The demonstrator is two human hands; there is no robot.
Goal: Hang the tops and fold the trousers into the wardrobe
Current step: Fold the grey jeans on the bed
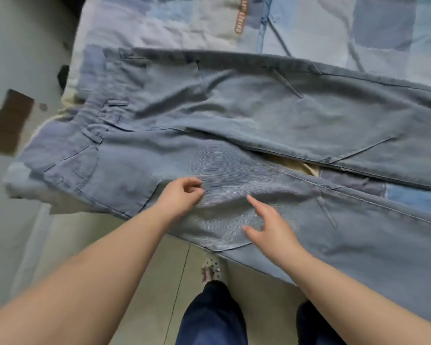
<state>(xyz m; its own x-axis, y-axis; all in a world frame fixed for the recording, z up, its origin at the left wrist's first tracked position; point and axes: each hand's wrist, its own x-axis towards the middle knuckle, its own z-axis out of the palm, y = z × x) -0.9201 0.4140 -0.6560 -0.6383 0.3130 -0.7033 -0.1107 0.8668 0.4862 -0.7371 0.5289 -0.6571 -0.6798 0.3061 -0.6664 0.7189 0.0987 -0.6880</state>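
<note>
One pair of trousers (234,125) lying flat on bed (159,18), no fold showing; left hand (182,195) seemingly pinching fabric, right hand (266,225) hovering, fingers spread; wardrobe out of view.

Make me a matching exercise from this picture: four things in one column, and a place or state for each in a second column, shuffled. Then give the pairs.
Column one:
1. trousers
2. left hand
3. right hand
4. slipper

Column two:
A. fingers straight, laid on the near trouser leg
B. on the floor tiles below the bed edge
C. spread flat across the bed, waistband to the left
D. fingers curled, at the cloth of the near leg

Pairs: 1-C, 2-D, 3-A, 4-B
</note>
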